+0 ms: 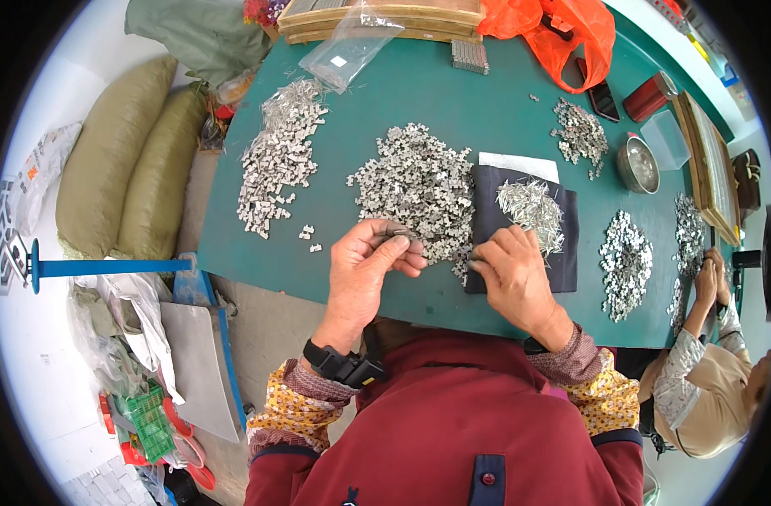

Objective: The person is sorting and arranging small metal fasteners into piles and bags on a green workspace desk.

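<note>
My left hand [375, 263] is closed in a pinch at the near left edge of a big heap of small grey metal pieces [419, 173]. A bit of dark grey shows between its thumb and fingers, too small to name. To the right, my right hand [522, 278] has thumb and forefinger pressed together over the left edge of a dark cloth [566, 274]. Whatever its fingertips hold is hidden. Just beyond that hand, a pile of thin silvery pins [533, 211] lies on the cloth. A folded white cloth [520, 165] shows at the cloth's far side.
More metal pieces [277, 160] lie at left, others [626, 266] at right. A metal bowl [638, 164], red flask [649, 96], phone [600, 91] and orange bag [571, 42] stand beyond. Wooden trays [385, 24] line the far edge. Another person [706, 388] works at right.
</note>
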